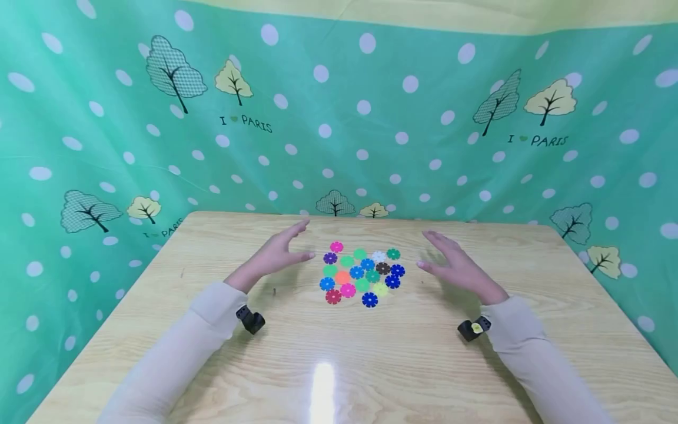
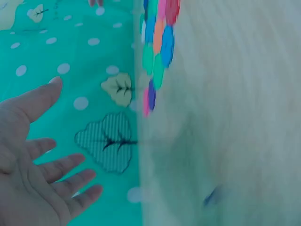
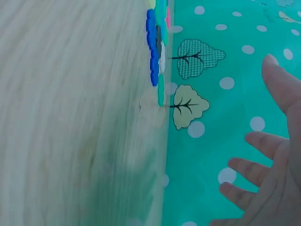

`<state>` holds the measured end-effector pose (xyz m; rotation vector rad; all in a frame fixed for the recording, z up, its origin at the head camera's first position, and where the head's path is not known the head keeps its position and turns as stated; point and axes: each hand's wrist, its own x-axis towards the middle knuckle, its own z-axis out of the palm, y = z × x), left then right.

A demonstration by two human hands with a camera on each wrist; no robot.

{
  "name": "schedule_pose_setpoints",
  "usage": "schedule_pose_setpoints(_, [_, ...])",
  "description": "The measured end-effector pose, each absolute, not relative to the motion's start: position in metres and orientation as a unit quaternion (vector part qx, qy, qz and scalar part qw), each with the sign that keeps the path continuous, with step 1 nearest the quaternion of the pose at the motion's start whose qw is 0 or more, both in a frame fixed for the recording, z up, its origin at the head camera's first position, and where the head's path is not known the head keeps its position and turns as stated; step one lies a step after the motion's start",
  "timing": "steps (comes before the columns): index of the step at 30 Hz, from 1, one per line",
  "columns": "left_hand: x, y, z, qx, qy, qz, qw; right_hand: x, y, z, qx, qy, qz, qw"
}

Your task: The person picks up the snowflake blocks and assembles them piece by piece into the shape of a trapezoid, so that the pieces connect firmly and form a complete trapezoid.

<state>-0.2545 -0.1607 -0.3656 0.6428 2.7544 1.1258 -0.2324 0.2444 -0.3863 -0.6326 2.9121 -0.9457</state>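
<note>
Several flat notched plastic discs in many colours lie in a loose cluster mid-table in the head view, among them an orange disc [image 1: 342, 277], a white disc [image 1: 379, 257] and a red disc [image 1: 333, 296]. To the left of the cluster, my left hand [image 1: 276, 253] hovers with fingers spread, holding nothing. My right hand [image 1: 454, 263] hovers on the other side, likewise empty and apart from the discs. Both wrist views show the fingers extended: the left hand [image 2: 37, 169] at lower left, the right hand [image 3: 268, 160] at lower right. In those views the discs appear edge-on near the top.
The wood-grain table [image 1: 328, 335] has its far edge against a green dotted curtain [image 1: 339, 153] printed with trees. Black wrist cameras are strapped to the left sleeve [image 1: 212, 312] and the right sleeve [image 1: 519, 330]. A small dark mark [image 1: 274, 291] shows on the tabletop near the left hand.
</note>
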Motion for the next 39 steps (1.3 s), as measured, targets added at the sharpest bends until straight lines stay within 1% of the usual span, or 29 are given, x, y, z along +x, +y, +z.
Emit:
schedule_pose_setpoints(4, [-0.247, -0.156, -0.374, 0.191, 0.865, 0.455, 0.089, -0.233, 0.24, -0.389, -0.207, 0.918, -0.337, 0.022])
schedule_pose_setpoints(11, [-0.235, -0.148, -0.39, 0.133, 0.812, 0.547, 0.155, -0.233, 0.23, -0.393, -0.211, 0.887, -0.404, 0.075])
schedule_pose_setpoints(14, [-0.232, -0.143, -0.394, 0.116, 0.786, 0.582, 0.173, -0.236, 0.229, -0.396, -0.208, 0.871, -0.434, 0.1])
schedule_pose_setpoints(18, [-0.23, -0.14, -0.399, 0.104, 0.768, 0.605, 0.183, -0.244, 0.228, -0.401, -0.203, 0.851, -0.465, 0.137])
schedule_pose_setpoints(21, [-0.229, -0.138, -0.403, 0.092, 0.76, 0.615, 0.19, -0.249, 0.228, -0.403, -0.2, 0.842, -0.477, 0.155])
schedule_pose_setpoints(26, [-0.229, -0.137, -0.41, 0.069, 0.756, 0.623, 0.189, -0.254, 0.225, -0.41, -0.196, 0.835, -0.487, 0.166])
schedule_pose_setpoints(30, [-0.228, -0.136, -0.414, 0.068, 0.769, 0.608, 0.184, -0.255, 0.221, -0.416, -0.18, 0.836, -0.49, 0.169])
schedule_pose_setpoints(39, [-0.227, -0.134, -0.421, 0.058, 0.812, 0.56, 0.152, -0.253, 0.216, -0.417, -0.164, 0.85, -0.471, 0.17])
